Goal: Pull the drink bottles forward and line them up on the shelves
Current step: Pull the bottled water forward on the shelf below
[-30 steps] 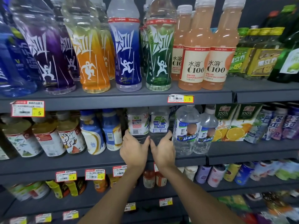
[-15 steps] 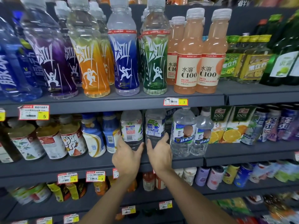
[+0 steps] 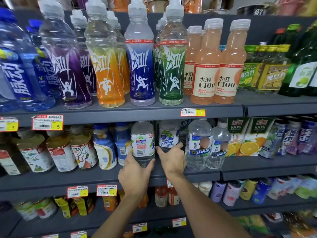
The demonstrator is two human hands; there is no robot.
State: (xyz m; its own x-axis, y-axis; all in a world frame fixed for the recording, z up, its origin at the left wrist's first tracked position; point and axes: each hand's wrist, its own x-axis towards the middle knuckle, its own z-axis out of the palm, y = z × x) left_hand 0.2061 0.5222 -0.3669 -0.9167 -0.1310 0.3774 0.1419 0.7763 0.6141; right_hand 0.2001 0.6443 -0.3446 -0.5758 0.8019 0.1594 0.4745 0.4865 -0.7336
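Note:
Two clear bottles with white and green labels stand side by side on the middle shelf (image 3: 103,177). My left hand (image 3: 135,174) grips the base of the left clear bottle (image 3: 142,143), which stands at the shelf's front edge. My right hand (image 3: 172,158) wraps around the lower part of the right clear bottle (image 3: 169,134), which stands a little further back. The bases of both bottles are hidden behind my hands.
Two larger clear bottles with blue labels (image 3: 199,143) stand just right of my right hand, orange juice cartons (image 3: 248,136) beyond. Blue and white bottles (image 3: 104,148) stand to the left. Tall sports drinks (image 3: 140,66) fill the upper shelf, cans (image 3: 231,193) the lower one.
Both hands have slid the two clear bottles forward toward the shelf's front edge, the left one furthest. The camera has moved closer and tilted up.

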